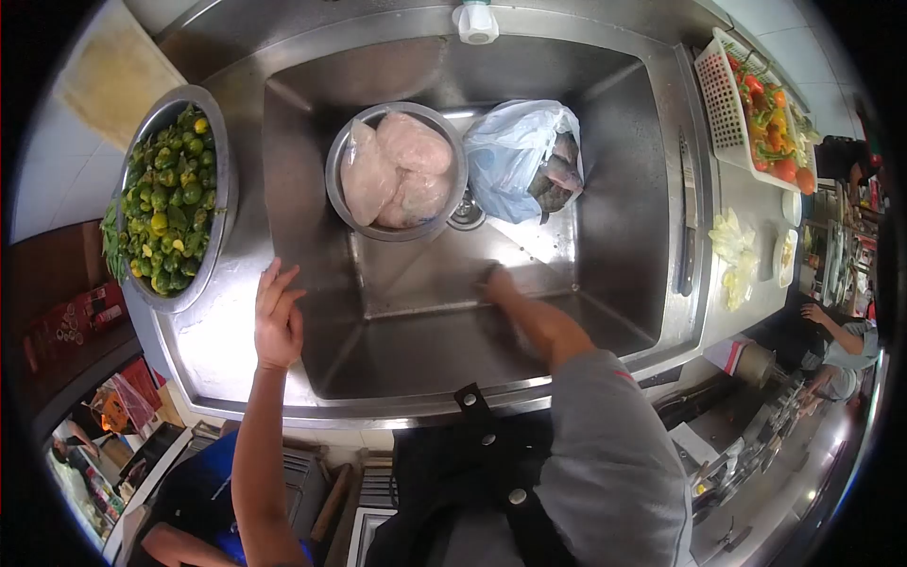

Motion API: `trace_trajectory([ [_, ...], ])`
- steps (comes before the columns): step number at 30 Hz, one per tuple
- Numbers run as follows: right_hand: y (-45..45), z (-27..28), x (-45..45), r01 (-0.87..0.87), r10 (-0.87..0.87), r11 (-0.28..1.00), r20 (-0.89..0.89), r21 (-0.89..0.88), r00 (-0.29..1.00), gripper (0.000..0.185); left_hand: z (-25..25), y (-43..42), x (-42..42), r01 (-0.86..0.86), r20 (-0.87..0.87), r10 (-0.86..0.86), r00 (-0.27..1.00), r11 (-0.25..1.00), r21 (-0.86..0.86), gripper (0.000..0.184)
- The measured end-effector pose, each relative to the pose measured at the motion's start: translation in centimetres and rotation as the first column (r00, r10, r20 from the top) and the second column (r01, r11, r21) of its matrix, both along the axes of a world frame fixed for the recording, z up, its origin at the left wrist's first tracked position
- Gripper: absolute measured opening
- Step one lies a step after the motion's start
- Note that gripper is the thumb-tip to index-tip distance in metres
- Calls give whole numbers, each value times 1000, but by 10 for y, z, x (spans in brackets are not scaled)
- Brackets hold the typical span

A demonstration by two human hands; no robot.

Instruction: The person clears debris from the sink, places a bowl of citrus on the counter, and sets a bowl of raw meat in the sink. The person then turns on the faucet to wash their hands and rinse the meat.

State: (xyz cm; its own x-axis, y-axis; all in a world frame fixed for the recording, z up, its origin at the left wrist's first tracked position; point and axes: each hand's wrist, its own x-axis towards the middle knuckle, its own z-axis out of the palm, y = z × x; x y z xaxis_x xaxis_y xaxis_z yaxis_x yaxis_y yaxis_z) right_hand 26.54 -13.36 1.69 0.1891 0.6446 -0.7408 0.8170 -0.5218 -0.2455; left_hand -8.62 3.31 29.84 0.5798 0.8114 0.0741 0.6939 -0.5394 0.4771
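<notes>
My left hand (280,319) hangs over the left rim of the steel sink (406,354), fingers apart and holding nothing. Down in the sink, my right hand (492,283) reaches toward the bottom; its fingers are blurred and dark, so what they touch cannot be made out. Beyond my hands sits a metal bowl (333,180) with pale pink meat in clear plastic (416,146). Right of the bowl lies an open light blue plastic bag (505,156), with dark fish (557,180) showing at its mouth. The drain (466,213) shows between bowl and bag.
A large bowl of green citrus (170,203) stands left of the sink. On the right counter are a knife (689,241), leafy scraps (732,255) and a white basket of peppers (723,104). A faucet (476,24) is at the back. Other people work at both sides.
</notes>
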Motion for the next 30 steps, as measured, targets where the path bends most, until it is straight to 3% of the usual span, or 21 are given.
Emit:
trace_trajectory([
  [2, -5, -31, -34, -145, 146, 988, -7, 57, 989, 35, 2, 0, 3, -3, -11, 3, 1000, 1000, -24, 24],
  [4, -8, -70, -65, 124, -136, 982, 76, 139, 988, 21, 3, 2, 6, -8, -25, 7, 1000, 1000, -30, 24],
  [5, -14, -74, -64, 125, -135, 984, 72, 130, 988, 21, 3, 1, 7, -16, -33, 15, 999, 999, -37, 25],
  [7, -15, -73, -61, -152, 156, 985, -34, 85, 987, 16, 2, -1, 6, -18, -39, 16, 999, 999, -47, 25],
  [9, -1, -52, -67, -193, 207, 975, -144, 107, 968, 14, 2, 1, 3, -28, -50, 26, 998, 999, -37, 24],
  [10, 6, -33, -72, -227, 251, 967, -251, 120, 935, 12, 2, 1, 3, -21, -54, 20, 998, 999, -27, 24],
  [12, 50, 43, -97, 54, 224, 839, -434, 542, 873, 11, 1, 1, 3, -6, -65, 6, 998, 1000, 8, 23],
  [13, 85, 118, -109, 310, 172, 735, -608, 603, 775, 14, 2, 1, 4, -3, -54, 4, 999, 1000, 13, 23],
  [15, 139, 220, -139, 512, 342, 529, -722, 677, 602, 19, 4, 1, 3, 11, -38, -11, 999, 1000, -5, 27],
  [17, 176, 297, -167, 542, 510, 262, -591, 798, 625, 22, -22, -8, -24, -21, -76, 15, 997, 997, -71, 29],
  [19, 212, 342, -196, 602, 650, 133, -527, 787, 547, 25, -28, -15, -30, -58, -122, 41, 992, 990, -132, 32],
  [20, 215, 346, -202, 605, 653, 122, -523, 787, 549, 25, -25, -17, -28, -64, -118, 51, 992, 992, -107, 34],
  [21, 216, 349, -208, 662, 594, 221, -637, 716, 491, 24, -22, -18, -26, -65, -115, 55, 992, 994, -88, 37],
  [22, 216, 350, -210, 710, 520, 313, -740, 630, 427, 23, -19, -15, -24, -54, -117, 44, 992, 995, -87, 37],
  [24, 201, 309, -180, 616, 422, 487, -785, 619, 454, 17, -15, -9, -11, -67, -41, 66, 997, 998, 0, 31],
  [25, 185, 278, -169, 635, 284, 451, -775, 627, 564, 12, -9, -8, -6, -63, -36, 63, 997, 998, -9, 31],
  [26, 164, 238, -150, 641, 233, 473, -788, 604, 570, 13, -1, -5, -1, -26, -51, 27, 998, 1000, 5, 28],
  [27, 138, 204, -120, 530, 145, 609, -739, 591, 658, 14, 2, -4, 1, 7, -68, -6, 998, 1000, 21, 25],
  [28, 109, 151, -94, 445, 157, 562, -617, 698, 771, 14, 0, -5, 2, -13, -34, 14, 999, 999, 31, 21],
  [29, 74, 103, -61, 328, 123, 707, -566, 627, 815, 10, 0, -4, 2, -16, -34, 17, 999, 1000, 24, 21],
  [30, 45, 57, -23, 34, 280, 742, -355, 670, 892, 8, 2, -3, 3, -21, -25, 21, 999, 1000, 19, 21],
])
